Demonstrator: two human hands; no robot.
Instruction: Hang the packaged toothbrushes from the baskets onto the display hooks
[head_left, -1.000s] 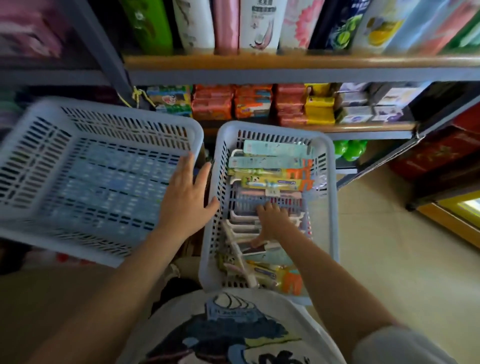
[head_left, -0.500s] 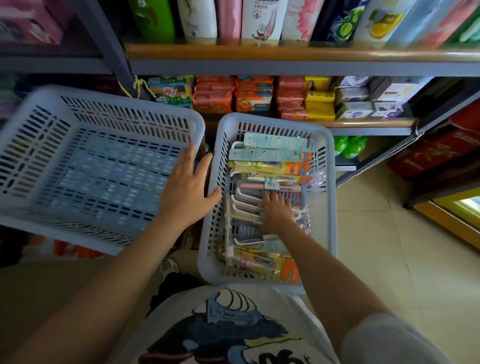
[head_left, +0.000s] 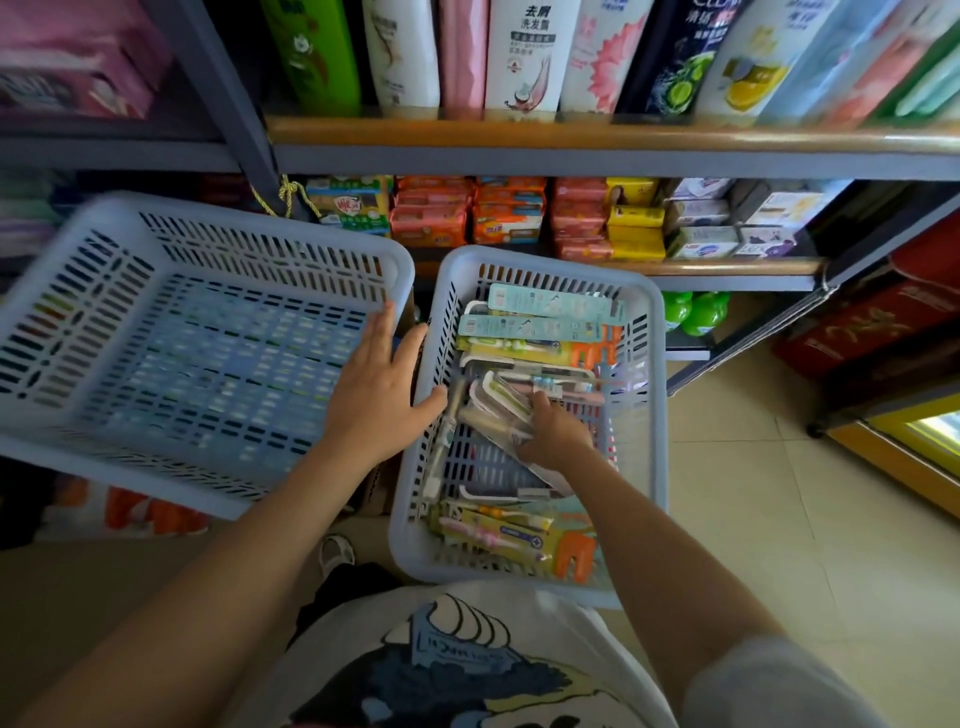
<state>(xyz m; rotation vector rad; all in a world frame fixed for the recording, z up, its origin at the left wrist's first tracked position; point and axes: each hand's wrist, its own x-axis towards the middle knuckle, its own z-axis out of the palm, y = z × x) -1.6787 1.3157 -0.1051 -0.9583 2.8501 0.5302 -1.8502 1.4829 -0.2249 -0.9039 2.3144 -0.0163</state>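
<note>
Two pale blue slotted baskets sit side by side. The left basket (head_left: 78, 249) holds nothing and is tilted up. My left hand (head_left: 376, 392) grips its right rim, thumb against the right basket (head_left: 655, 415). That right basket holds several packaged toothbrushes (head_left: 540, 332) in teal, yellow and orange cards. My right hand (head_left: 553, 434) is inside it, fingers curled round a small bundle of clear-packed toothbrushes (head_left: 501, 402) lifted at an angle. No display hooks are in view.
Shelves stand close ahead: shampoo bottles (head_left: 522, 52) on the upper board, soap boxes (head_left: 511, 221) on the lower one. Two green bottles (head_left: 693, 312) sit low behind the right basket. Beige floor tiles (head_left: 779, 519) lie to the right, with a yellow-edged cabinet (head_left: 904, 447) beyond.
My right hand has curled round a bundle of toothbrush packs and tipped it up off the pile. The left hand still holds the left basket, which has shifted a little.
</note>
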